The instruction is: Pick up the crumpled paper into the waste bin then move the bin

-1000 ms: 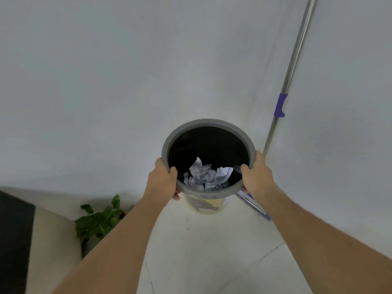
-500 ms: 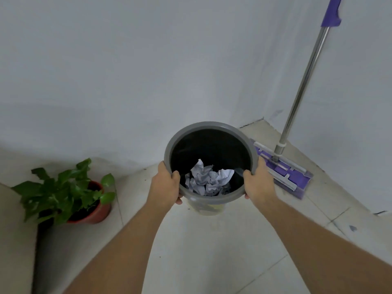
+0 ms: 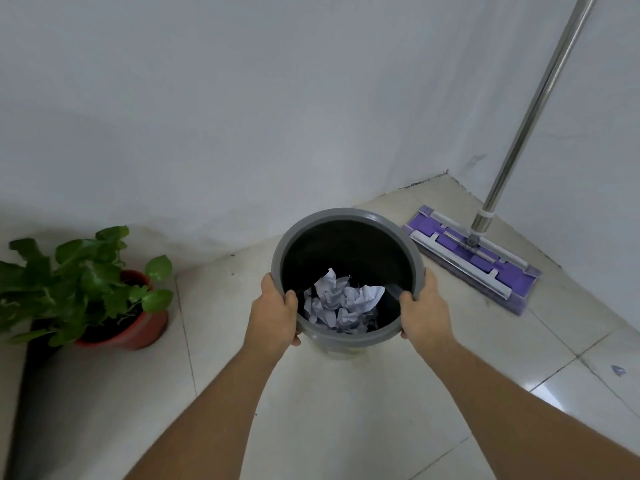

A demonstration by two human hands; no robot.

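crumpled paper (image 3: 343,301) already down in the waste bin (image 3: 348,216), a loose white wad lying on the black floor of it, toward the near side. first half of the job looks done, judging by that. no other balls of paper in sight on the floor, save one tiny purple scrap (image 3: 617,370) out at 4 o'clock from the bin, too small to name.

now the move. left hand (image 3: 273,315) clamped on the grey rim at 8 o'clock, thumb hooked over the lip to the inside, fingers wrapped below on the outside. right hand (image 3: 424,311) mirrored at 4 o'clock on the rim, thumb over the edge, fingers under. both closed tight on the bin, both arms stretched forward. bin upright, mouth level, paper not near the top. hard to say whether the base sits on the tiles or hangs just clear; hidden under the rim, only a pale strip of the body showing below.

left to do, by the look of it: carry on to a spot and set down, then let go.

around the bin: potted plant (image 3: 86,289) in a red pot at 9 o'clock, well apart, leaves spreading toward the path. flat mop (image 3: 474,258) with a purple head at 2 o'clock, near the bin, its steel handle leaning up against the wall. room corner at 1 o'clock behind the mop head. white wall straight ahead at 12. open tile between plant and mop; mop head the closer thing to clip on a swing to the right.
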